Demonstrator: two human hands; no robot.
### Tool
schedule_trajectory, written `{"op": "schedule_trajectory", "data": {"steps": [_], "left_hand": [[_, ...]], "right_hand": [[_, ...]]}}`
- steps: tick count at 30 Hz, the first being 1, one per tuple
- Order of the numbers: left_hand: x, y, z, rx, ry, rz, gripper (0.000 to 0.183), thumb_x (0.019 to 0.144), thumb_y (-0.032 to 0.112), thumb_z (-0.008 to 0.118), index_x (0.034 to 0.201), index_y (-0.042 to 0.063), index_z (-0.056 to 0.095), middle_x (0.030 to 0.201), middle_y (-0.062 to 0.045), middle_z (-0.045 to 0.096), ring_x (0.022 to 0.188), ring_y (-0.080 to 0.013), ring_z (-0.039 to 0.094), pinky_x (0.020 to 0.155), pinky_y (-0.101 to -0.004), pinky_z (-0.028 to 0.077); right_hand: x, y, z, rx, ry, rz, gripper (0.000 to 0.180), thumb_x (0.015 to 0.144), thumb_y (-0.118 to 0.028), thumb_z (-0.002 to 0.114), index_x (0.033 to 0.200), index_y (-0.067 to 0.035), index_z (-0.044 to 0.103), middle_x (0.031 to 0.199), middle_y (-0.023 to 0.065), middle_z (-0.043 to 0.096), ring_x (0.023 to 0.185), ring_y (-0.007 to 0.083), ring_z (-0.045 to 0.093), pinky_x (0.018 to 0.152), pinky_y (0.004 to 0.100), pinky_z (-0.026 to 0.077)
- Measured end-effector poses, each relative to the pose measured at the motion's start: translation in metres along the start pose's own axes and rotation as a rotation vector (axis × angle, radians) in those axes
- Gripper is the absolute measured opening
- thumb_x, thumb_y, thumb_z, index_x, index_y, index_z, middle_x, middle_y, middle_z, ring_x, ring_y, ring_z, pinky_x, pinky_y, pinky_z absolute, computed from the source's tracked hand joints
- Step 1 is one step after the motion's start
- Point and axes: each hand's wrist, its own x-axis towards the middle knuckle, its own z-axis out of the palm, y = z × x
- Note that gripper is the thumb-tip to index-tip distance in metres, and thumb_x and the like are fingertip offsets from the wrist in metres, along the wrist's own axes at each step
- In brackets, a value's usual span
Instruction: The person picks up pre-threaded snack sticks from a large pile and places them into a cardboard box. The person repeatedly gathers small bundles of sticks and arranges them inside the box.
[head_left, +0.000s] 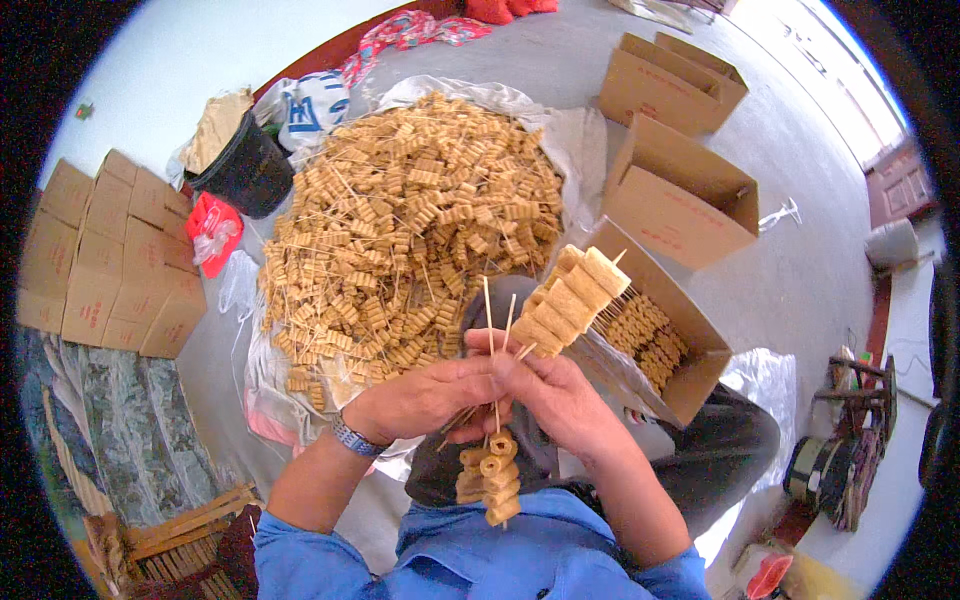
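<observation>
My left hand (431, 396) and my right hand (555, 397) meet over my lap, both closed around thin wooden skewers. Rolled tan food pieces, perhaps tofu skin, are threaded on them. One bunch of skewered rolls (574, 300) points up and away past my right hand. A second bunch of skewered rolls (501, 480) hangs toward my body, below my left hand, its bare stick ends rising between my hands. My fingers partly hide the sticks. Beyond lies a large heap of similar skewers (420, 225) on a pale cloth (581, 142).
Close on the right, an open cardboard box (694, 382) holds skewers in rows. Two more open cartons (675, 217) (660, 86) stand farther off. A black bucket (251, 169) and stacked closed boxes (120, 262) are at left. A wooden slatted piece (187, 525) sits lower left.
</observation>
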Motion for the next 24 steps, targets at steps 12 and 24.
{"op": "schedule_trajectory", "data": {"steps": [12,24], "left_hand": [[0.007,0.026,0.035,0.08,-0.055,-0.062,0.03,0.102,0.03,0.045,0.095,0.004,0.058,0.078,-0.002,0.055,0.061,-0.0067,0.048,0.056,-0.0207,0.042],[0.04,0.017,0.094,1.45,0.144,0.81,0.026,0.085,0.014,0.056,0.107,0.002,0.059,0.093,-0.01,0.056,0.085,-0.0268,0.056,0.071,-0.0386,0.045]], "right_hand": [[-0.062,-0.018,-0.09,0.513,0.499,-0.262,0.033,0.1,-0.027,0.046,0.119,-0.001,0.054,0.052,-0.0022,0.045,0.051,0.0136,0.053,0.053,0.0269,0.047],[-0.071,0.053,-0.067,0.548,0.286,0.242,0.046,0.102,-0.041,0.04,0.119,-0.003,0.058,0.095,0.0068,0.067,0.084,0.0175,0.065,0.072,0.0288,0.053]]}}
